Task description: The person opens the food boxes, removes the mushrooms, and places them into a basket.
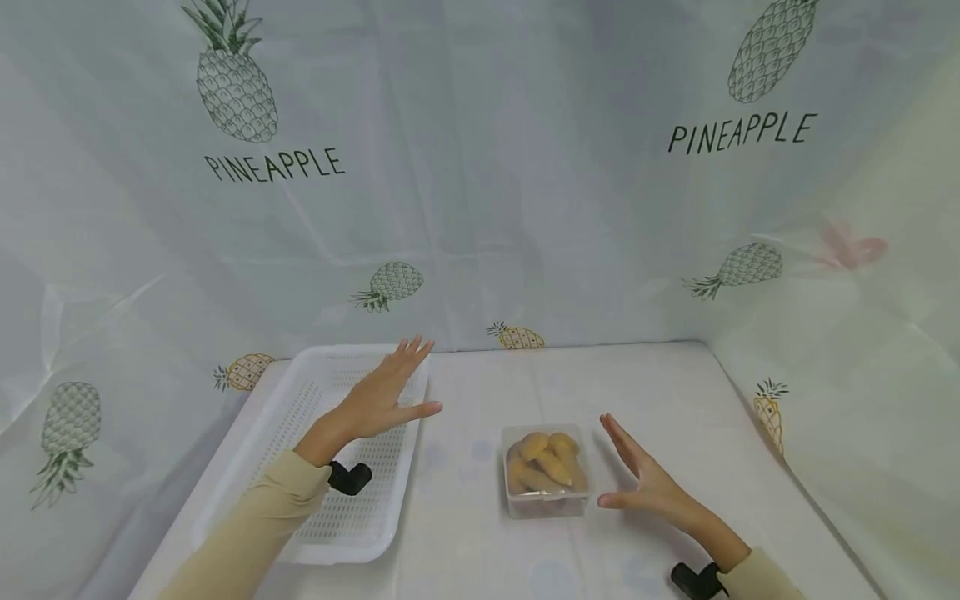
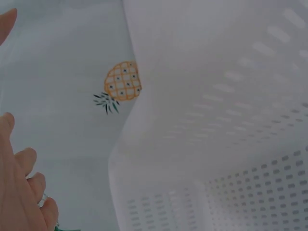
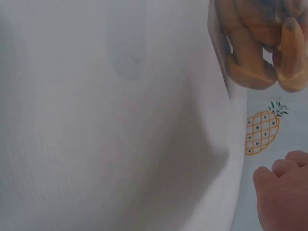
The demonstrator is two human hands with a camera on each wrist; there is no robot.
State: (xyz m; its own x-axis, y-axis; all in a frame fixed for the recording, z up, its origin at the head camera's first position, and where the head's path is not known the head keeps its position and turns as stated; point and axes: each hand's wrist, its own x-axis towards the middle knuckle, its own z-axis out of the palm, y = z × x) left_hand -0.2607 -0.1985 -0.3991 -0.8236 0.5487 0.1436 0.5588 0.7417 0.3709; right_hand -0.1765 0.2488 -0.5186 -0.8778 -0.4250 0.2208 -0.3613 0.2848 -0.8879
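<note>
A clear plastic box point(image 1: 547, 505) full of yellow-brown, mango-like pieces point(image 1: 553, 467) stands on the white table, right of the middle. Just to its right hovers my right hand point(image 1: 648, 486), fingers extended and thumb apart, holding nothing. In the right wrist view the pieces point(image 3: 250, 57) show at the top right, with part of the hand point(image 3: 284, 192) below. On the left lies a white perforated plastic basket point(image 1: 408, 467). My left hand point(image 1: 378, 398) is over its far right part, fingers spread and nothing in the grip. The basket's wall point(image 2: 159, 159) fills much of the left wrist view.
A pale curtain point(image 1: 480, 167) printed with pineapples hangs behind the table and along both sides. Table surface point(image 1: 465, 500) shows between the basket and the box. A black wrist mount point(image 1: 350, 478) is on the left wrist and another point(image 1: 697, 581) on the right.
</note>
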